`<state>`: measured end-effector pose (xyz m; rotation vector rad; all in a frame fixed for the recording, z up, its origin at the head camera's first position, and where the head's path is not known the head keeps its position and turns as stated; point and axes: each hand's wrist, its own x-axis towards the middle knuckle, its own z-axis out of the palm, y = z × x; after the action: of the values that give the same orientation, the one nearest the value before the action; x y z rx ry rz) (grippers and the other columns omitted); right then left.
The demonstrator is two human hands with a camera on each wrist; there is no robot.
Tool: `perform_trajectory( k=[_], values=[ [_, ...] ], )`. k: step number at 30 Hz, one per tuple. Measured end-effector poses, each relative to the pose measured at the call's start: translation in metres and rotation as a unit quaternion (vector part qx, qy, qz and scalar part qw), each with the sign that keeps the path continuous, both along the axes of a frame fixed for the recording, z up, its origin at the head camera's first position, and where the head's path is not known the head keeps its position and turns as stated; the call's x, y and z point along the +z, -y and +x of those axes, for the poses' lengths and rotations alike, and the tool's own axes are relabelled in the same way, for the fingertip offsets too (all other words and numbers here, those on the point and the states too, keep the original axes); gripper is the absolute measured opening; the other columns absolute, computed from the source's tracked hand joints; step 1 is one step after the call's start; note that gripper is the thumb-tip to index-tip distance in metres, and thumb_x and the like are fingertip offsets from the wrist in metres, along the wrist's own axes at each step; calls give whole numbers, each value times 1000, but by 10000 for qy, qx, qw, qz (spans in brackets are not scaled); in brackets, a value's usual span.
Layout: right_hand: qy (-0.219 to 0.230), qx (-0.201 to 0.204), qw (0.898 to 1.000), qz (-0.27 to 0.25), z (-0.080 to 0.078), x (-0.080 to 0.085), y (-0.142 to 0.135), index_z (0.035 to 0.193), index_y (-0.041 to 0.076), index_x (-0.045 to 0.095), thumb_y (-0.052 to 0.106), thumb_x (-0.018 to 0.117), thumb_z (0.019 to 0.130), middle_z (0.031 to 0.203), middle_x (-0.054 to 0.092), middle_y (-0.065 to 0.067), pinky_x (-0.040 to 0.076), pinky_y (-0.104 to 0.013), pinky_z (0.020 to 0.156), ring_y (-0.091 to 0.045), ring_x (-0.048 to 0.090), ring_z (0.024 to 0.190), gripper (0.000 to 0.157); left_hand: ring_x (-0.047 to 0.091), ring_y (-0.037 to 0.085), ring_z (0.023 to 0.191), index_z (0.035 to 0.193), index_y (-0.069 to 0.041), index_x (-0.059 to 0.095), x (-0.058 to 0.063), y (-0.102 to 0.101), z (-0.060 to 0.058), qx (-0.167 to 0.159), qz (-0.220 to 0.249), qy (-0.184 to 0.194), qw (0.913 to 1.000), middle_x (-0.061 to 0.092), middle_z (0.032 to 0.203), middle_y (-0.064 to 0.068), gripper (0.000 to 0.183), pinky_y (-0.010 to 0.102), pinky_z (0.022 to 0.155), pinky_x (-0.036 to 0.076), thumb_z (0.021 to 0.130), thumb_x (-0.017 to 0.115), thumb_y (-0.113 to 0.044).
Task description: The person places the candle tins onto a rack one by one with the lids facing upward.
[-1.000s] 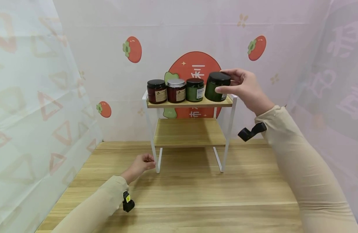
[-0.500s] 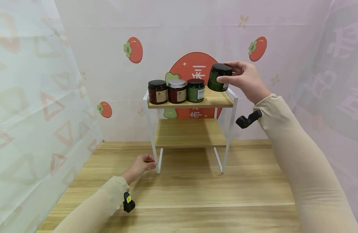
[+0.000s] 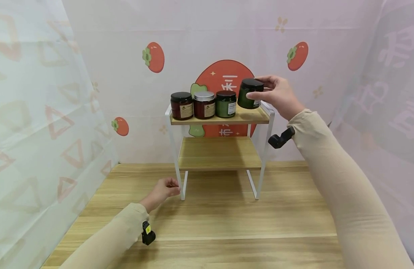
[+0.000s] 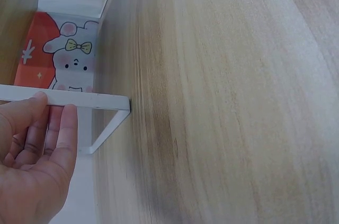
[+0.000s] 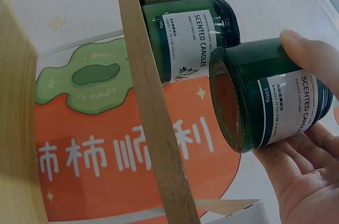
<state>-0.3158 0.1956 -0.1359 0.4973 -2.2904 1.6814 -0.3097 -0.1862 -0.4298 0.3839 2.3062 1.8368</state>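
In the head view my right hand grips a green scented candle jar with a black lid, thumb and fingers around its sides. The jar hangs tilted just above the right part of the rack's top shelf. The right wrist view shows its base apart from the shelf edge. Beside it stands another green candle jar. Farther left are a brown jar with a silver lid and a brown jar with a black lid. My left hand pinches the rack's white front left leg low down.
The two-tier rack has a lower wooden shelf and white metal legs. It stands on a wood-grain table. A printed cloth backdrop rises behind, with cloth walls on both sides.
My right hand lifted the green candle jar off the top shelf, then moved it slightly left and lower again, still above the shelf. My left hand stays at the leg.
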Motion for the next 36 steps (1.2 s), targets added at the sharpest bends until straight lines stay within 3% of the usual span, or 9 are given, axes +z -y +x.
perform_trajectory(
  k=[17, 36],
  values=[
    [103, -219, 9981, 569, -8, -6, 2, 135, 10, 49, 23, 79, 81, 122, 57, -1, 48, -24, 82, -16, 55, 109, 64, 64, 29, 97, 102, 11, 53, 3, 0, 3, 25, -62, -6, 10000, 60, 96, 11, 13, 39, 91, 58, 93, 58, 3],
    [215, -291, 9928, 1144, -11, -7, 2, 139, 9, 47, 25, 77, 83, 119, 55, -1, 45, -30, 90, -13, 54, 102, 66, 64, 27, 95, 102, 10, 53, 1, 0, 0, 73, -102, -4, 9999, 60, 95, 12, 14, 37, 89, 59, 92, 60, 3]
  ],
)
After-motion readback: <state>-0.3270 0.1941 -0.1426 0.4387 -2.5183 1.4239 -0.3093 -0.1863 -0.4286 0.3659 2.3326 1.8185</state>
